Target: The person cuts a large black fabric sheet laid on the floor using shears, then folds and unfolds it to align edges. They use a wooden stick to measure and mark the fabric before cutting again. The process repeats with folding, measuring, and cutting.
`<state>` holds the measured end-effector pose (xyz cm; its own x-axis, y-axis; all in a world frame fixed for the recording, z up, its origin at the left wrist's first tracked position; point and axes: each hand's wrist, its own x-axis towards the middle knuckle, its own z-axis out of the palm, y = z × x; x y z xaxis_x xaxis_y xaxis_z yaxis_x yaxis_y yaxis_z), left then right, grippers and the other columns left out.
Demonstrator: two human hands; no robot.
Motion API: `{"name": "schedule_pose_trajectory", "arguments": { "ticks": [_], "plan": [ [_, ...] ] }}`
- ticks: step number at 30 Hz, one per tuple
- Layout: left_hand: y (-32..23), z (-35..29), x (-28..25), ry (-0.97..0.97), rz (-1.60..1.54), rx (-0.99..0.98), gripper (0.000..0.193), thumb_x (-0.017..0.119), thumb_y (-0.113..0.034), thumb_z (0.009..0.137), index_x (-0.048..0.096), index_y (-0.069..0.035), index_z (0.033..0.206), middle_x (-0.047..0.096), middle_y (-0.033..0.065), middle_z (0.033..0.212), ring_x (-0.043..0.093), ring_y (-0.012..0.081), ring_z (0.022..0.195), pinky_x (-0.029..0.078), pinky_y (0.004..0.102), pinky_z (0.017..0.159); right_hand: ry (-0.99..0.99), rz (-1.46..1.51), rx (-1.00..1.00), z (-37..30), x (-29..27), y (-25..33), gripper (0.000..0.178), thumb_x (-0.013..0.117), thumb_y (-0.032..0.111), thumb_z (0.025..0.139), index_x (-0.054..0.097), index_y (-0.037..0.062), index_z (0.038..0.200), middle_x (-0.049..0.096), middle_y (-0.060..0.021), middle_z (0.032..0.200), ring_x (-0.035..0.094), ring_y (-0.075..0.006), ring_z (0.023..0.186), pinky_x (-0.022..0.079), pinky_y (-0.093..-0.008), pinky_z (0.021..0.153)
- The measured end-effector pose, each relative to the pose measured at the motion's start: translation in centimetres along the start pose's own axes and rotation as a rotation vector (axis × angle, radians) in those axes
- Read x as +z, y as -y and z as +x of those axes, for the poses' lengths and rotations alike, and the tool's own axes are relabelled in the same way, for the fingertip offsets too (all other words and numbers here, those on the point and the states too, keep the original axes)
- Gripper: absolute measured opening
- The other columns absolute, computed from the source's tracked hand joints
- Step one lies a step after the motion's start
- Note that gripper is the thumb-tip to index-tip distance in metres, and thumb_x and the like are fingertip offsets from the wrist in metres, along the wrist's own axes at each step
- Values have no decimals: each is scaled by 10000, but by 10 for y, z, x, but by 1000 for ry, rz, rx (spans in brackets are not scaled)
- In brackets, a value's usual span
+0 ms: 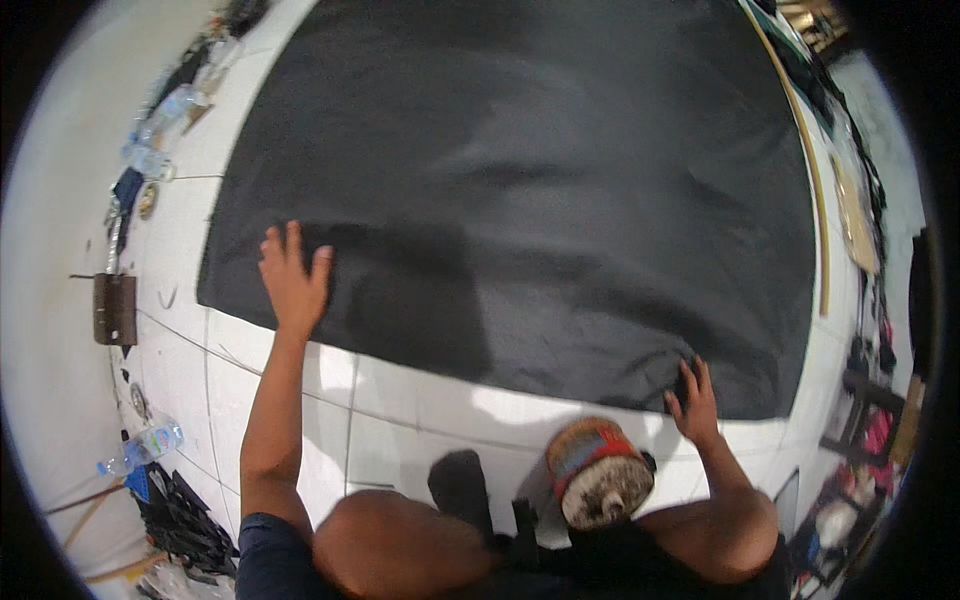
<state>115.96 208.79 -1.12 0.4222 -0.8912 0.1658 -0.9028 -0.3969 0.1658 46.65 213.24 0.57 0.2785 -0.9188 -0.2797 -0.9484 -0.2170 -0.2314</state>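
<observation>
**Black sheet (520, 200) lay spread over the white tiled floor (400, 400)**

The left grip (295, 285) was released, its fingers fanned out and resting on the sheet near the closer left corner. The right grip (697, 405) was unclenched too, thumb and fingers apart and slightly bent, at the closer edge near the right corner; small creases stood in the material just ahead of it. The sheet stretched from beneath both grips to well ahead of them.

Left of the right grip and nearer the body sat a round, red-banded object (600, 470). Ahead and to the right of that grip, a yellowish strip (822, 240) ran beside the sheet. Well left of the left grip was a brown object (115, 308), and nearer the body lay a clear bottle (155, 447).
</observation>
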Motion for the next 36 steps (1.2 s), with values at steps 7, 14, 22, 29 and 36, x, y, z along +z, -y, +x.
{"name": "schedule_pose_trajectory", "arguments": {
  "ticks": [7,14,22,29,36],
  "plan": [
    [-111,-98,15,414,84,321,980,653,-732,759,373,-172,1512,195,262,1586,200,480,1455,182,637,1132,21,-82,56,2,5,2,673,665,383,902,402,110,1458,318,-245,1521,339,-439,1395,347,-506,1115],
    [-131,-78,-4,514,84,333,971,770,-595,744,342,-201,1522,239,255,1564,264,436,1440,276,568,1128,-98,-70,3,-4,0,-1,645,706,413,857,501,114,1390,416,-213,1458,450,-390,1316,399,-477,1079],
    [-123,-82,1,552,39,323,1153,861,-484,631,219,-258,1561,203,214,1587,247,452,1438,295,576,1136,-332,-73,197,-13,9,-53,656,620,536,887,507,127,1388,430,-220,1449,413,-431,1337,368,-561,1063],
    [-158,-77,-11,660,234,335,1244,893,-475,580,184,-193,1562,137,200,1617,232,408,1463,310,599,1123,-451,103,799,-57,15,-188,727,523,634,904,446,168,1457,357,-206,1512,302,-400,1420,270,-579,1126],
    [-150,-71,5,704,-79,281,1265,931,-290,534,193,-171,1554,127,239,1602,276,434,1434,336,495,1150,-463,101,1007,-65,0,-274,732,527,631,912,480,111,1425,416,-254,1457,404,-408,1359,350,-475,1113]
  ]
}}
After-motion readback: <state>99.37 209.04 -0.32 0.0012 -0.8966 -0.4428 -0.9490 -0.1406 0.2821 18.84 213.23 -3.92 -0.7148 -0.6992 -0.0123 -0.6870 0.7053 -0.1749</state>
